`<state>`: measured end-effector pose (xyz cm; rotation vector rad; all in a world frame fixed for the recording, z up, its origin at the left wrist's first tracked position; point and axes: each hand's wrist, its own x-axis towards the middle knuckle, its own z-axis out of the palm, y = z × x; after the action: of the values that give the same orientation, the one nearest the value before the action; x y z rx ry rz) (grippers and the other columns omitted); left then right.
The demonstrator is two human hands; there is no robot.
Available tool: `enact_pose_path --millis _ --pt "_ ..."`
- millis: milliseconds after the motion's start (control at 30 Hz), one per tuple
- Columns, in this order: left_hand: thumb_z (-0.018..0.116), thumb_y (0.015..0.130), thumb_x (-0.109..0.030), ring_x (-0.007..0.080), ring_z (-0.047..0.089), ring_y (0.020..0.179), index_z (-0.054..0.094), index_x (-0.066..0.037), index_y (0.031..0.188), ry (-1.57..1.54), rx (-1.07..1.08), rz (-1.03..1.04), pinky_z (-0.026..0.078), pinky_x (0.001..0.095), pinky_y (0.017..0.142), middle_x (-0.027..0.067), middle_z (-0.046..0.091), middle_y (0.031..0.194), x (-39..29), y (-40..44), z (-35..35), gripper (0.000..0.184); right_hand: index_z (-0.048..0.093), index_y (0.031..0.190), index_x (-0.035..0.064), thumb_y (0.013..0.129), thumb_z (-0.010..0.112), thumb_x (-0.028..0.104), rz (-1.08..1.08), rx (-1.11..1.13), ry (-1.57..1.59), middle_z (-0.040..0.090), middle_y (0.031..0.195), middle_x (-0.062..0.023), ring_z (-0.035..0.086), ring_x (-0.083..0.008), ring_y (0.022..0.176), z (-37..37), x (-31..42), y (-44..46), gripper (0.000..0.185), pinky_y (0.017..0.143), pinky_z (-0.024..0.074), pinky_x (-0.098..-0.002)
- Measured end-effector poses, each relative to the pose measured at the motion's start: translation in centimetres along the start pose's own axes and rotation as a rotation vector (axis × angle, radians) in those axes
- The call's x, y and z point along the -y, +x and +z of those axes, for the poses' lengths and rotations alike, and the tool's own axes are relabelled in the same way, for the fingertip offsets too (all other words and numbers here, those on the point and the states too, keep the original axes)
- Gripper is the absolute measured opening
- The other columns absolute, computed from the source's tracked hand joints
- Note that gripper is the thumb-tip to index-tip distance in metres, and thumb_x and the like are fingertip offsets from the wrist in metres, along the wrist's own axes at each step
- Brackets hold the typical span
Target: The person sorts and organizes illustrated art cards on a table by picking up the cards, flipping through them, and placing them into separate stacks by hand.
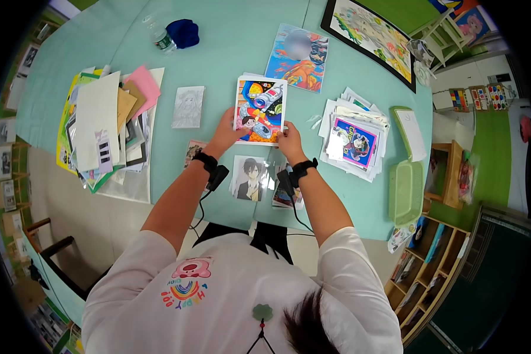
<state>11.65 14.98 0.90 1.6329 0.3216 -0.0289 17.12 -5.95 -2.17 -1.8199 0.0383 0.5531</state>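
A colourful space picture with a rocket and planets is held upright-facing by its lower edges. White edges show at its top, so more sheets may lie under it. My left hand grips its left side, with the thumb on the front. At its lower right corner, my right hand is closed on the same picture. Just below lies a drawing of a dark-haired figure in a suit. Small prints lie partly hidden by my right wrist, and another small picture by my left forearm.
A pencil sketch lies left of my hands, beyond it a pile of papers and folders. On the right are a stack of pictures and a green basket. A blue-orange painting, framed picture and bottle lie farther back.
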Motion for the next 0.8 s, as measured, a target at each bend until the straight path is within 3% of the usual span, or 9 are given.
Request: enact_pose_path --millis 133,200,233,333,500,567,600,733,800 --pt "0.08 0.061 -0.007 0.0359 0.036 0.125 0.031 0.0 0.135 0.55 0.02 0.169 0.032 0.0404 0.104 0.0219 0.037 0.134 2.2 0.7 0.1 0.089 0.049 0.117 -0.0001 0.088 0.053 0.005 -0.016 -0.097 -0.169 0.058 0.086 -0.0136 0.06 -0.0223 0.068 1.0 -2.4 3.2 0.031 0.055 0.0526 -0.0343" --pt "0.081 0.058 -0.007 0.0398 0.033 0.126 0.032 -0.003 0.136 0.725 0.02 0.211 0.03 0.0423 0.106 0.0237 0.034 0.136 2.8 0.4 0.4 0.092 0.053 0.111 0.0001 0.084 0.057 0.01 -0.108 -0.248 -0.431 0.057 0.093 -0.0191 0.058 -0.0314 0.079 1.2 -1.4 2.4 0.029 0.067 0.0493 -0.04" --pt "0.08 0.059 -0.006 0.0396 0.032 0.126 0.033 -0.005 0.136 0.719 0.004 0.203 0.03 0.0422 0.106 0.0233 0.033 0.137 3.0 0.3 0.4 0.09 0.056 0.108 0.0002 0.083 0.059 0.013 -0.155 -0.317 -0.567 0.056 0.096 -0.0218 0.058 -0.0359 0.084 1.5 -0.2 1.6 0.028 0.073 0.0476 -0.0428" --pt "0.077 0.063 -0.003 0.0385 0.031 0.126 0.038 -0.009 0.134 0.729 -0.031 0.201 0.03 0.0418 0.105 0.0218 0.032 0.138 4.1 -0.1 0.4 0.081 0.055 0.103 -0.001 0.081 0.06 0.015 -0.206 -0.373 -0.647 0.05 0.101 -0.0234 0.052 -0.0384 0.091 2.8 0.4 0.8 0.028 0.078 0.044 -0.0449" --pt "0.069 0.069 0.002 0.0364 0.039 0.12 0.051 -0.007 0.123 0.822 -0.02 0.221 0.034 0.041 0.102 0.0191 0.04 0.134 6.2 1.9 -0.7 0.058 0.052 0.095 -0.0027 0.076 0.06 0.012 -0.279 -0.315 -0.584 0.048 0.096 -0.0249 0.049 -0.0408 0.088 4.1 -0.6 0.3 0.025 0.079 0.0421 -0.0457" --pt "0.069 0.07 0.0 0.0358 0.041 0.119 0.053 -0.007 0.121 0.773 -0.03 0.244 0.034 0.0408 0.102 0.0183 0.043 0.132 6.0 1.8 -0.9 0.055 0.054 0.1 -0.004 0.077 0.062 0.014 -0.199 -0.25 -0.499 0.049 0.097 -0.0249 0.05 -0.0404 0.09 2.8 -1.1 0.7 0.031 0.081 0.0423 -0.0455" --pt "0.069 0.07 -0.001 0.0359 0.04 0.119 0.052 -0.007 0.122 0.768 -0.028 0.24 0.034 0.0411 0.102 0.0182 0.042 0.133 6.0 1.7 -0.9 0.055 0.054 0.108 -0.0043 0.079 0.062 0.015 -0.148 -0.268 -0.379 0.051 0.098 -0.0224 0.052 -0.0352 0.09 2.2 -1.3 0.5 0.036 0.082 0.0437 -0.042" --pt "0.069 0.07 -0.001 0.0363 0.038 0.122 0.049 -0.009 0.125 0.763 -0.116 0.312 0.032 0.0421 0.103 0.0176 0.039 0.136 4.3 0.0 0.2 0.059 0.053 0.111 -0.0033 0.081 0.06 0.011 -0.235 -0.549 -0.289 0.054 0.098 -0.0168 0.053 -0.0258 0.088 -5.1 -1.5 -1.9 0.034 0.081 0.0446 -0.0358" --pt "0.068 0.071 -0.002 0.0352 0.034 0.126 0.046 -0.008 0.126 0.757 -0.072 0.308 0.031 0.0416 0.104 0.0161 0.035 0.138 2.4 -1.0 1.5 0.059 0.052 0.112 -0.0031 0.077 0.063 0.01 -0.288 -0.772 -0.37 0.052 0.103 -0.018 0.051 -0.0302 0.095 -11.0 -3.1 -3.5 0.039 0.085 0.0423 -0.0387"
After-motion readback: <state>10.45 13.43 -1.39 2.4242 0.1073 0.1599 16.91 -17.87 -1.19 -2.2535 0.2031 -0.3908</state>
